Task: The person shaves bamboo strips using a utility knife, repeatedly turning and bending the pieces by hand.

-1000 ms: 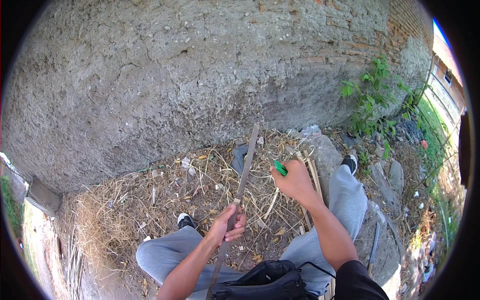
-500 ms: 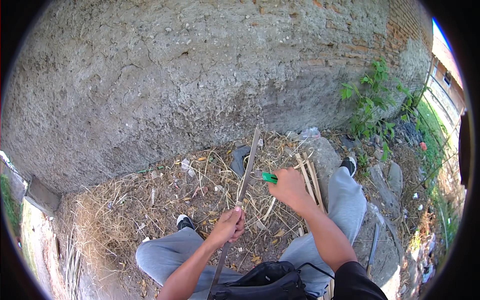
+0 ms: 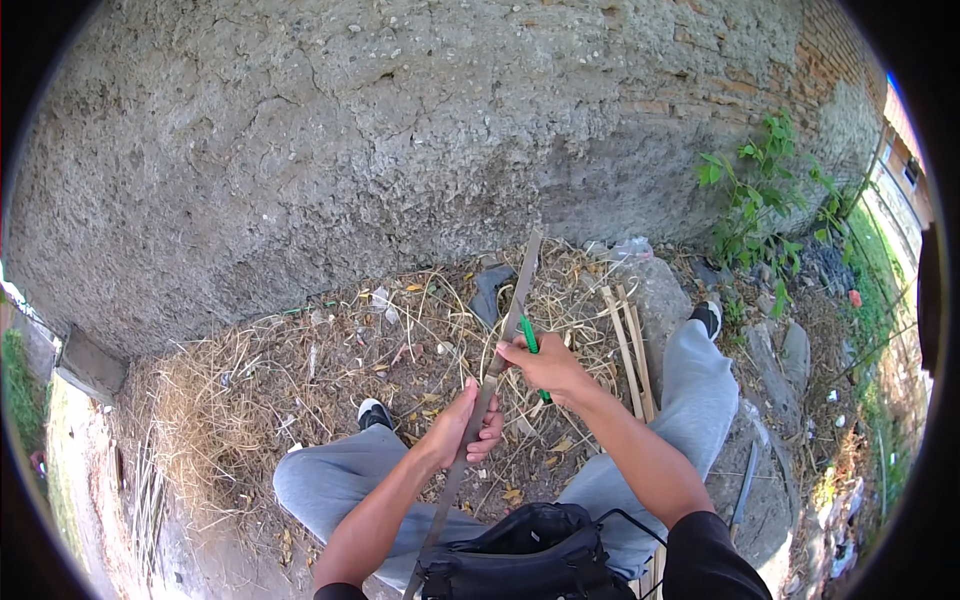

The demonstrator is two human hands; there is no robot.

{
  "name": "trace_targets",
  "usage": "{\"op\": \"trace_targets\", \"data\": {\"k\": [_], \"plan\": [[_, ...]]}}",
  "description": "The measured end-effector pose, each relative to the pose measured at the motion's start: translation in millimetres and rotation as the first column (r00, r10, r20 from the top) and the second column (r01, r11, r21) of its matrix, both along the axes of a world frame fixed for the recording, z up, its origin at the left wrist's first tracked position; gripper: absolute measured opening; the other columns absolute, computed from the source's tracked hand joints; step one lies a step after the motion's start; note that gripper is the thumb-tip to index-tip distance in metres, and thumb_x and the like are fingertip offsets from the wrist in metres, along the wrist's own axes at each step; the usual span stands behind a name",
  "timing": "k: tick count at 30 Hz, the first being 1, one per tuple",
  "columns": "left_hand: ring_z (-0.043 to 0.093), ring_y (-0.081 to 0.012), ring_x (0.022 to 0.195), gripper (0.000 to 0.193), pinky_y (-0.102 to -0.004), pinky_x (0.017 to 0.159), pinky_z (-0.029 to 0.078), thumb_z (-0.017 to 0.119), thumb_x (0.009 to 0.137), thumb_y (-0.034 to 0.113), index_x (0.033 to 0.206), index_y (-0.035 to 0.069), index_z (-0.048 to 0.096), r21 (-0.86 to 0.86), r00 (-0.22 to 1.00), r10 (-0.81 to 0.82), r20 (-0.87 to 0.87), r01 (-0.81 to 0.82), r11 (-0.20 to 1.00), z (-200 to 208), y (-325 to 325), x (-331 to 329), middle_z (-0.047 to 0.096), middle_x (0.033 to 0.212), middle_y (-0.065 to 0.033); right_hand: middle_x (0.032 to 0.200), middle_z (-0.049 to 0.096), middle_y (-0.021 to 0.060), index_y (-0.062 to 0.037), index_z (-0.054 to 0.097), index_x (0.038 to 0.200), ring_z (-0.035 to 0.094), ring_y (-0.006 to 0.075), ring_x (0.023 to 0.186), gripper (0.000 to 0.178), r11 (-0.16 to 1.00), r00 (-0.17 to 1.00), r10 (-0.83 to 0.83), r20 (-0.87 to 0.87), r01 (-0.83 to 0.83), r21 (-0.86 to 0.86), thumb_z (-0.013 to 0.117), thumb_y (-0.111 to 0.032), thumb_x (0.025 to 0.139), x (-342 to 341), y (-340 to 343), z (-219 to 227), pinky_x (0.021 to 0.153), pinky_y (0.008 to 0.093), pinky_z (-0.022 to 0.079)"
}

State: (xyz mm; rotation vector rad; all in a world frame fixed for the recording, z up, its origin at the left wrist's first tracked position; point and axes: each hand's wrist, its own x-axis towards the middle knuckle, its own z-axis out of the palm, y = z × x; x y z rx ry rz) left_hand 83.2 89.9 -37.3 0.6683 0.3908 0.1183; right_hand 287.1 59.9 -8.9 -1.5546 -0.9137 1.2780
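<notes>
A long, flat, grey-brown slat runs up from beside my lap toward the wall, tilted slightly right. My left hand is closed round its middle, thumb along one side. Just above, my right hand grips a green utility knife, whose body shows on both sides of the fingers. The thumb of that hand presses against the slat. The knife lies close along the slat's right side; its blade cannot be made out.
A rough plastered wall rises in front. Dry straw-like shavings cover the ground. Pale strips lean beside a stone at right. A black bag rests at my lap, between my bent legs. A leafy plant grows by the wall.
My right hand has come left and down to the slat, turning the knife from sideways to nearly upright beside it. My left hand's fingers have loosened slightly round the slat.
</notes>
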Motion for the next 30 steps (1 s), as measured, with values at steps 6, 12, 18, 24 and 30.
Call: {"op": "trace_targets", "data": {"k": [6, 12, 18, 24, 30], "plan": [[0.055, -0.0150, 0.061, 0.045, -0.0324, 0.057, 0.048, 0.051, 0.099, 0.046, 0.107, 0.002, 0.048, 0.824, 0.866, 0.316, -0.388, 0.171, 0.541, -6, -32, -32, 0.059, 0.081, -0.0091, 0.079, 0.069, 0.0089, 0.0012, 0.069, 0.091, 0.058, 0.0116, 0.067, 0.027, 0.967, 0.983, -0.174, -0.051, 0.180, 0.179, 0.071, -0.025, 0.089, 5, 4, -1, 0.065, 0.0301, 0.044], [0.051, -0.0114, 0.057, 0.029, -0.0295, 0.054, 0.042, 0.058, 0.096, 0.013, 0.121, 0.001, 0.051, 0.908, 0.672, 0.611, -0.419, 0.322, 0.268, 54, -104, -106, 0.054, 0.064, -0.0031, 0.080, 0.071, 0.0102, 0.0031, 0.071, 0.090, 0.065, 0.0149, 0.077, 0.026, 0.982, 0.999, 0.018, 0.034, -0.024, 0.185, 0.073, -0.023, 0.087, 6, -6, 32, 0.076, 0.0326, 0.048], [0.039, -0.0130, 0.055, 0.029, -0.0312, 0.051, 0.033, 0.051, 0.100, 0.013, 0.125, -0.001, 0.053, 0.989, 0.133, 0.991, -0.034, 0.145, 0.014, 131, -125, -225, 0.043, 0.065, -0.0057, 0.078, 0.072, 0.0055, 0.0028, 0.071, 0.098, 0.051, 0.0047, 0.063, 0.028, 0.883, 0.898, -0.341, 0.279, 0.204, 0.422, 0.070, -0.024, 0.090, 67, -48, 85, 0.058, 0.0255, 0.039], [0.052, -0.0293, 0.063, 0.036, -0.0419, 0.057, 0.038, 0.053, 0.098, 0.013, 0.132, 0.001, 0.051, 0.854, -0.243, 0.970, -0.023, 0.500, 0.146, -2, -153, -406, 0.057, 0.077, -0.0178, 0.073, 0.067, 0.0005, 0.0005, 0.070, 0.092, 0.040, 0.0001, 0.056, 0.024, 0.607, 0.640, -0.739, 0.211, 0.496, 0.621, 0.067, -0.024, 0.093, 101, -130, 127, 0.053, 0.0210, 0.032], [0.060, -0.0340, 0.106, 0.060, -0.0470, 0.095, 0.047, 0.065, 0.088, 0.030, 0.137, 0.001, 0.046, 0.849, -0.316, 0.949, -0.012, 0.498, 0.177, -182, -218, -580, 0.059, 0.121, -0.0273, 0.066, 0.059, -0.0034, -0.0012, 0.068, 0.081, 0.041, 0.0024, 0.057, 0.027, 0.402, 0.241, -0.915, 0.325, 0.626, 0.668, 0.064, -0.023, 0.095, 169, -246, 39, 0.053, 0.0246, 0.031]]}}
